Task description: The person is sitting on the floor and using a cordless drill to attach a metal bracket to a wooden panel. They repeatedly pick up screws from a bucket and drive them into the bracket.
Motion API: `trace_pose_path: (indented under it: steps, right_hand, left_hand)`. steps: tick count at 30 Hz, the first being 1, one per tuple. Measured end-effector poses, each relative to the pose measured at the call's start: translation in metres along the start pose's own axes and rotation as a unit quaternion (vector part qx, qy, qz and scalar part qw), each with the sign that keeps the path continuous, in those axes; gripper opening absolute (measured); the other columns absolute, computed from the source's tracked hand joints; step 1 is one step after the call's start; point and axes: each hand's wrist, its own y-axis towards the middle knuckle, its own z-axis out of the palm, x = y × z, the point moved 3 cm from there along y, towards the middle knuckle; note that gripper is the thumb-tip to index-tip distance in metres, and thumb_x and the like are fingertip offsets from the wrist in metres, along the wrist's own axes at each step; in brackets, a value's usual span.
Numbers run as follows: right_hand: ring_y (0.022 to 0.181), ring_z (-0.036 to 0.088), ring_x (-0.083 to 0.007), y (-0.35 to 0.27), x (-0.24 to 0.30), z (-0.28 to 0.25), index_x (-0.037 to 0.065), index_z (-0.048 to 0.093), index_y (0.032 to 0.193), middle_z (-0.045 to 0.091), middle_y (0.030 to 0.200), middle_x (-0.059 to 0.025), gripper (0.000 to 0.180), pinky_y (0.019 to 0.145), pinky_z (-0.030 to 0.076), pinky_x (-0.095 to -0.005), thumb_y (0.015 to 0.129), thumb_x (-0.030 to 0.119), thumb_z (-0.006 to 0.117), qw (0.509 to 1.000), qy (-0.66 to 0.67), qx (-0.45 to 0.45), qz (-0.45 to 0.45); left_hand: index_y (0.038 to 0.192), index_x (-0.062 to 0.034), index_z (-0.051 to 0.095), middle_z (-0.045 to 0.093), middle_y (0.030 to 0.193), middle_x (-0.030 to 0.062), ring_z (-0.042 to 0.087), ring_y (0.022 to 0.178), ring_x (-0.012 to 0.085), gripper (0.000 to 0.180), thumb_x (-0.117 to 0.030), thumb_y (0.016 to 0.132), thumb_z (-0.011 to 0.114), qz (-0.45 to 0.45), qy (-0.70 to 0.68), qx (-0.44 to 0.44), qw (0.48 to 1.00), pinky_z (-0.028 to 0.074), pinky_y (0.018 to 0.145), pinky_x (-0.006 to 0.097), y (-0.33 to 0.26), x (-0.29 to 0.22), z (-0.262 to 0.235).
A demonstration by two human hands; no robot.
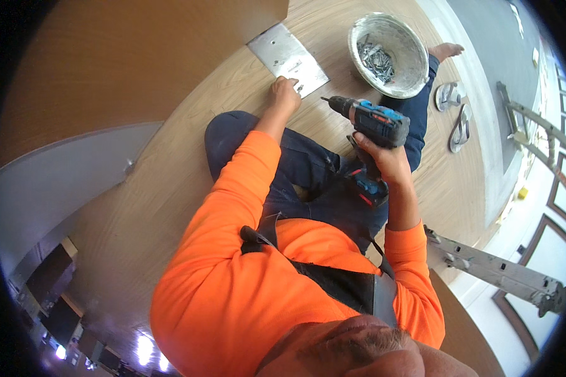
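Observation:
My left hand (285,95) rests at the near edge of a flat silver metal plate (282,49) with small holes, its fingers bent together by a small dark bit on the plate. Whatever they pinch is too small to make out. In my right hand (388,157) is a blue and black cordless drill (378,123), gripped by its handle, battery down. Its bit points left toward the plate, apart from it. Beyond the drill stands a whitish, stained bucket (412,76) holding many loose screws or anchors (376,61).
A large brown wooden panel (138,69) stands at the left, meeting the plate's far end. My legs spread over the wood-look floor (176,157). Grey flip-flops (460,129) lie right of my leg. Ladder parts (497,270) stand at the right.

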Motion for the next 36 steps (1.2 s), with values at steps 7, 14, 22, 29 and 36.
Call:
trace_pose_path:
  steps: [7, 14, 22, 29, 36]
  right_hand:
    - [0.061, 0.062, -0.0132, 0.022, -0.072, -0.002, 0.003, 0.064, 0.119, 0.073, 0.095, -0.0106, 0.032, 0.053, 0.052, -0.0271, 0.094, 0.021, 0.074, 0.955, 0.266, 0.065, 0.111]
    - [0.061, 0.062, -0.0127, 0.046, -0.111, -0.016, 0.001, 0.067, 0.109, 0.072, 0.095, -0.0096, 0.028, 0.051, 0.052, -0.0249, 0.092, 0.02, 0.076, 0.931, 0.327, 0.051, 0.155]
    - [0.064, 0.062, -0.0139, 0.036, -0.1, -0.016, 0.005, 0.066, 0.111, 0.068, 0.089, -0.0046, 0.033, 0.053, 0.053, -0.029, 0.087, 0.019, 0.082, 0.922, 0.361, 0.043, 0.136]
    - [0.06, 0.061, -0.0146, 0.037, -0.099, -0.011, 0.005, 0.069, 0.102, 0.068, 0.083, -0.0043, 0.024, 0.052, 0.05, -0.0303, 0.086, 0.016, 0.082, 0.92, 0.362, 0.038, 0.145]
    - [0.06, 0.061, -0.0152, 0.043, -0.106, -0.01, 0.003, 0.069, 0.1, 0.069, 0.081, -0.005, 0.024, 0.052, 0.05, -0.03, 0.086, 0.017, 0.083, 0.926, 0.348, 0.018, 0.145]
  left_hand:
    - [0.107, -0.0078, 0.076, 0.063, 0.107, 0.0206, 0.063, 0.102, 0.0409, 0.023, -0.006, 0.09, 0.06, 0.135, 0.095, -0.039, 0.985, 0.051, 0.092, 0.048, -0.007, -0.001, 0.002]
    - [0.094, -0.0011, 0.072, 0.064, 0.104, 0.0223, 0.064, 0.099, 0.0418, 0.015, -0.011, 0.09, 0.061, 0.2, 0.204, -0.07, 0.956, 0.052, 0.087, 0.05, -0.007, -0.006, 0.002]
    - [0.099, -0.0002, 0.069, 0.065, 0.103, 0.0248, 0.065, 0.097, 0.0434, 0.024, -0.022, 0.097, 0.06, 0.192, 0.3, 0.035, 0.934, 0.052, 0.086, 0.051, -0.001, -0.017, -0.006]
    - [0.107, -0.0003, 0.065, 0.065, 0.108, 0.0257, 0.064, 0.098, 0.046, 0.025, -0.022, 0.098, 0.059, 0.245, 0.236, 0.05, 0.939, 0.051, 0.088, 0.052, 0.001, -0.012, -0.018]
    - [0.095, 0.0001, 0.069, 0.067, 0.099, 0.0271, 0.064, 0.095, 0.0473, 0.031, -0.027, 0.1, 0.055, 0.23, 0.239, 0.0, 0.944, 0.051, 0.086, 0.053, 0.002, -0.023, -0.014]
